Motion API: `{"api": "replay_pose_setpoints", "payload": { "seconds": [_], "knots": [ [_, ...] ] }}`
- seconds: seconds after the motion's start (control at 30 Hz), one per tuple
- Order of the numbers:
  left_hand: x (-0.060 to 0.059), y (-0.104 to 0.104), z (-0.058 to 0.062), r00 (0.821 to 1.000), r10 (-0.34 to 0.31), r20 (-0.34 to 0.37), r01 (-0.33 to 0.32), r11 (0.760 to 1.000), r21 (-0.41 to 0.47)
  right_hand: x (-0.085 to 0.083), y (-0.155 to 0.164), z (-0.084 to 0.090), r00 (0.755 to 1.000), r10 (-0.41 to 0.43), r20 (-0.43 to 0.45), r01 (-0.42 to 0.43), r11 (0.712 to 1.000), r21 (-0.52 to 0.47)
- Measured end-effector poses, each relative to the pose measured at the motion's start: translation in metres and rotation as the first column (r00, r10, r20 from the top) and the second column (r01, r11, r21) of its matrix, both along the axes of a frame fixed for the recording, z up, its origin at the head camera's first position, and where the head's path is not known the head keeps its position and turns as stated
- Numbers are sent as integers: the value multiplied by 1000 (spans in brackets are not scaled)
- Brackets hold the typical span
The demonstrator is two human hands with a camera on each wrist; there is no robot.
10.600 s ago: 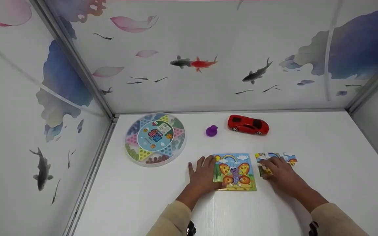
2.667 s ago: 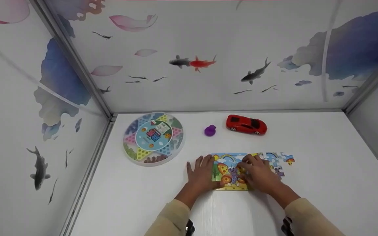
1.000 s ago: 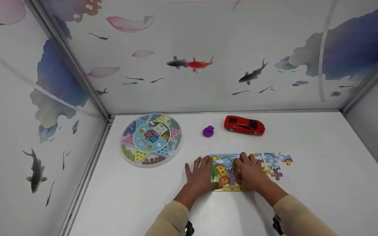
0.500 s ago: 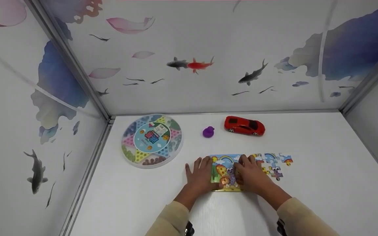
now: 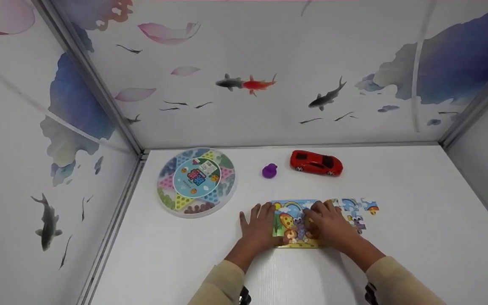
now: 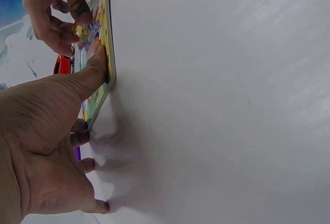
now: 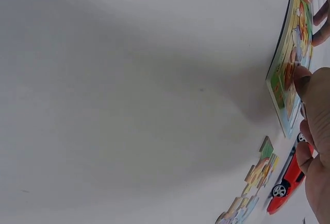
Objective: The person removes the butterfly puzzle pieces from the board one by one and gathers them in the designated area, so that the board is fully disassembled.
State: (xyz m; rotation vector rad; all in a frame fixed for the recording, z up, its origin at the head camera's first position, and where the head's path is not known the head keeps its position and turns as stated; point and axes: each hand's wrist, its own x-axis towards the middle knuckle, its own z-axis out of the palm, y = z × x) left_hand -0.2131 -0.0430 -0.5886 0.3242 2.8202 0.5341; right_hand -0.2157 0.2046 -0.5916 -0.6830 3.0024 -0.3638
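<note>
We see the puzzle board point(image 5: 288, 224) lying flat on the white tabletop point(image 5: 417, 237), close to the near edge and between both hands. Our left hand point(image 5: 259, 228) rests flat beside the board's left edge, fingers spread and straight, the thumb lying on the board's near corner; its grip is apart and clamps nothing. Our right hand point(image 5: 331, 226) lies over the right half of the board with curled fingers pressing down on the picture. Whether that grip pinches a piece we cannot tell, since the fingertips hide what is under them. Just right of the board, loose puzzle pieces point(image 5: 360, 209) lie joined in a small cluster on the tabletop. Farther back stand a red toy car point(image 5: 316, 162), a small purple toy point(image 5: 269, 170) and a round game box point(image 5: 196, 181), well apart from the hands.
</note>
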Motion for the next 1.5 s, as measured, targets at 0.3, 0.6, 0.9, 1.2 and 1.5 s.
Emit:
{"api": "replay_pose_setpoints", "payload": {
  "seconds": [0.3,0.6,0.9,1.2,1.5],
  "knots": [
    [2,-1,3,1000,3,-3,-3,1000,14,1,19,2,998,-31,-55,29,999,-41],
    [3,0,3,1000,4,3,-4,1000,30,5,58,7,994,-43,-104,40,999,-33],
    [2,0,2,1000,2,21,-3,1000,20,17,110,5,987,-88,-134,88,996,-9],
    [3,0,4,1000,7,13,-7,999,36,24,153,-2,989,-122,-79,122,993,-8],
    [4,-1,5,1000,8,21,-9,999,54,21,161,-7,990,-138,-30,136,989,-61]
  ]
}}
